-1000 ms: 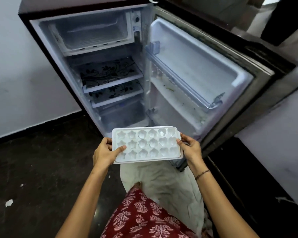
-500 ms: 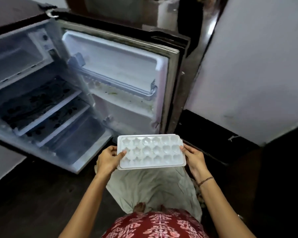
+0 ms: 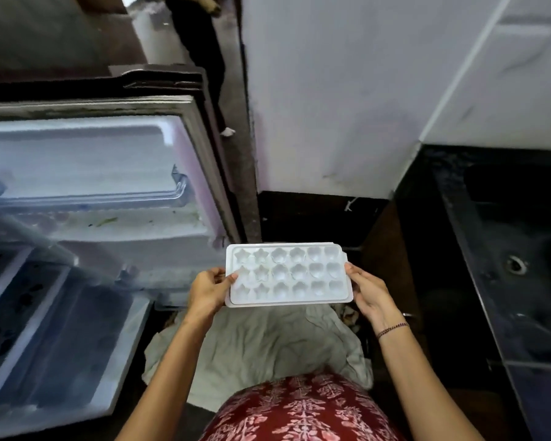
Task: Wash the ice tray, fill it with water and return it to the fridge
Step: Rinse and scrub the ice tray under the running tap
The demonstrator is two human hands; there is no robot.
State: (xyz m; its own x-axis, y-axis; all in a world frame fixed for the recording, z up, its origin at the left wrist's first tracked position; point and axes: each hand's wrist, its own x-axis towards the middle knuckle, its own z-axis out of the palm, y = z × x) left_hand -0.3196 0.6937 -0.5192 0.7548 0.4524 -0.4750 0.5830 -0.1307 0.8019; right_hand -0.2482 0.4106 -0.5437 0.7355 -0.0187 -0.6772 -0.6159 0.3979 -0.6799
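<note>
left hand (image 3: pixel 208 292) and right hand (image 3: pixel 368 292) pinch the level ice tray (image 3: pixel 287 275) by opposite ends.

One view: head camera, wide-angle, worn on the person. We look forward and steeply down, over the red dress (image 3: pixel 299 415) at the bottom edge. Nearest the lens are both forearms, running up from the bottom edge to the left hand (image 3: pixel 209 292) and right hand (image 3: pixel 368 292), which grip the tray (image 3: pixel 288 275) just below frame centre. Farther off, the open fridge (image 3: pixel 77 160) fills the left half, the wall (image 3: pixel 331 90) the upper middle, the sink (image 3: pixel 522 230) the right edge. Straight edges bow toward the frame borders.
</note>
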